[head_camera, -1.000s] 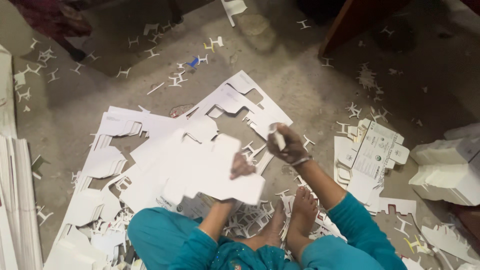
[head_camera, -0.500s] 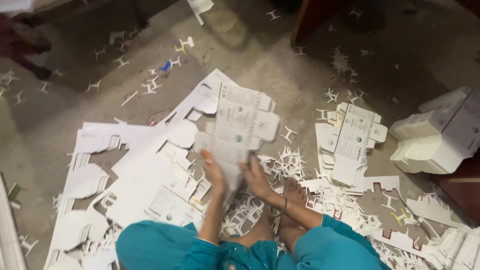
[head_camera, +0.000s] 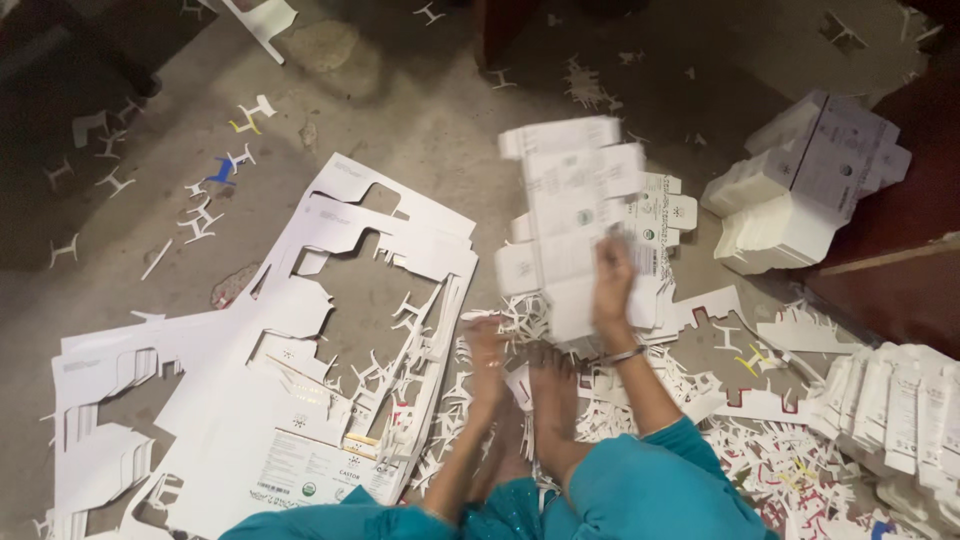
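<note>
Box blank lifted clear of the sheets.
My right hand now pinches the carton blank, moved rightward; my left hand hangs spread, empty.

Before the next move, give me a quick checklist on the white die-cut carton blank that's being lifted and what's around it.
1. Right hand grips the white die-cut carton blank: ok.
2. Blank is sharp enough to check for tears: cannot tell, it is blurred.
3. Left hand free: ok, it rests on white paper scraps and holds nothing.
4. Stack of flat blanks lies just behind the lifted one: ok.
5. Punched-out waste sheets lie apart on the left: ok.
</note>
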